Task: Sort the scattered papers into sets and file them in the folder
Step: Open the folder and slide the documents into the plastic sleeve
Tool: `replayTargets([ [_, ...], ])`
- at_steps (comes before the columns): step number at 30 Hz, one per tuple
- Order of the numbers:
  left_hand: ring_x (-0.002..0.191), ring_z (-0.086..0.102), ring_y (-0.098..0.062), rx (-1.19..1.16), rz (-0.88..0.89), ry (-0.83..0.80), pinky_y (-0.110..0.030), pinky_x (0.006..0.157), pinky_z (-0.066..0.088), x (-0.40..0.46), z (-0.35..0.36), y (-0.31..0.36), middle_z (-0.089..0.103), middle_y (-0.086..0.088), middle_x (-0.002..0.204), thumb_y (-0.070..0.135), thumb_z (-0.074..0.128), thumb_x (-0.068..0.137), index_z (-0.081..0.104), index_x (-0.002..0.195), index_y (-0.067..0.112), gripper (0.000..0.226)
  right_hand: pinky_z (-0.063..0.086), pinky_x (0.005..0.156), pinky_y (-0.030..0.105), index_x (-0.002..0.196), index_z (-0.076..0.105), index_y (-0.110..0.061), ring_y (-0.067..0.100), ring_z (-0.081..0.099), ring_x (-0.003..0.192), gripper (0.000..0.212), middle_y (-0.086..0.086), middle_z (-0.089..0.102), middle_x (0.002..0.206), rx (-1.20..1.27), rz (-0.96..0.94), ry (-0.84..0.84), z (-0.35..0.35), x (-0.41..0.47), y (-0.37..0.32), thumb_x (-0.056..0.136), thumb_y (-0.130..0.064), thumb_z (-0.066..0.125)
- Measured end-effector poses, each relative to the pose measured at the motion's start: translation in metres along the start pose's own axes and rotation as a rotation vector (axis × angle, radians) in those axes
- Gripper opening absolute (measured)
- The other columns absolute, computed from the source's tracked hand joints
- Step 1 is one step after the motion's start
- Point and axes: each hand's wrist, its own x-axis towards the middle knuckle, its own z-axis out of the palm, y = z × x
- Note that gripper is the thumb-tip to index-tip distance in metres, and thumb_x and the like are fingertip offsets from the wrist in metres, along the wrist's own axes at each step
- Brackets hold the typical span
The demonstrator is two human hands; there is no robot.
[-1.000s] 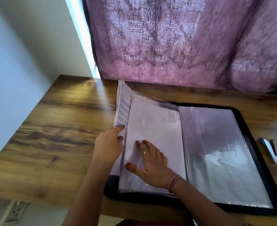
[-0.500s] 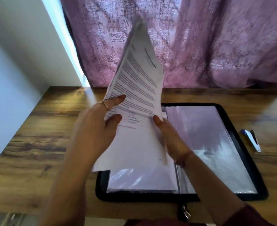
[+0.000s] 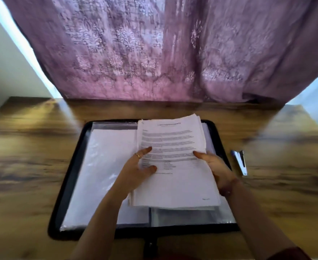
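While the stack of papers sits above the right half of the open black folder, both hands hold it by its sides. The left hand has its grip on the left edge, thumb on the printed top page, and the right hand has its grip on the right edge. A filled clear sleeve lies in the left half. A small stapler rests on the wooden counter, just right of the folder, before a purple curtain.

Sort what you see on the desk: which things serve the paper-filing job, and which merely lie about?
In use: stack of papers, open folder, left hand, right hand.
Lying about: stapler, curtain.
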Motion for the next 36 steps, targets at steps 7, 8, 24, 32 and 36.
replayTargets([
  [7,0.123,0.046,-0.011,0.173,-0.03,0.064,-0.015,0.098,0.036,0.009,0.054,-0.03,0.046,0.008,0.139,0.009,0.071,0.086,0.049,0.137,0.026,0.057,0.06,0.067,0.035,0.123,0.059,-0.004,0.026,0.072,0.084,0.031,0.014,0.072,0.106,-0.055,0.128,0.06,-0.052,0.007,0.007,0.092,-0.009,0.059],
  [8,0.123,0.045,-0.009,0.155,-0.036,0.082,-0.016,0.1,0.036,0.012,0.056,-0.029,0.045,0.01,0.139,0.012,0.071,0.087,0.048,0.137,0.028,0.057,0.06,0.072,0.037,0.124,0.059,-0.005,0.028,0.071,0.089,0.033,0.015,0.071,0.11,-0.072,0.124,0.047,-0.056,0.011,0.007,0.092,-0.009,0.06],
  [24,0.112,0.047,0.023,0.09,0.06,0.162,0.004,0.081,0.037,0.01,0.064,-0.026,0.044,0.037,0.129,0.017,0.076,0.081,0.037,0.137,0.048,0.074,0.058,0.068,0.035,0.111,0.068,-0.021,0.021,0.072,0.084,0.026,0.011,0.071,0.105,0.216,-0.103,-0.125,-0.054,0.017,-0.007,0.091,-0.035,0.056],
  [32,0.119,0.046,0.018,-0.008,0.066,0.087,-0.005,0.084,0.045,0.012,0.065,-0.027,0.039,0.045,0.133,0.022,0.08,0.075,0.014,0.14,0.055,0.099,0.048,0.098,0.047,0.133,0.056,-0.013,0.03,0.059,0.118,0.055,0.013,0.061,0.13,0.155,0.12,-0.242,-0.066,0.027,-0.016,0.093,-0.049,0.056],
  [36,0.116,0.06,-0.004,-0.028,0.045,-0.048,-0.02,0.089,0.052,0.011,0.058,-0.035,0.061,0.019,0.129,0.011,0.078,0.081,0.037,0.142,0.031,0.077,0.058,0.082,0.036,0.117,0.064,-0.004,0.026,0.07,0.098,0.03,0.013,0.07,0.113,-0.214,-0.06,0.123,-0.079,0.037,-0.011,0.087,-0.009,0.067],
])
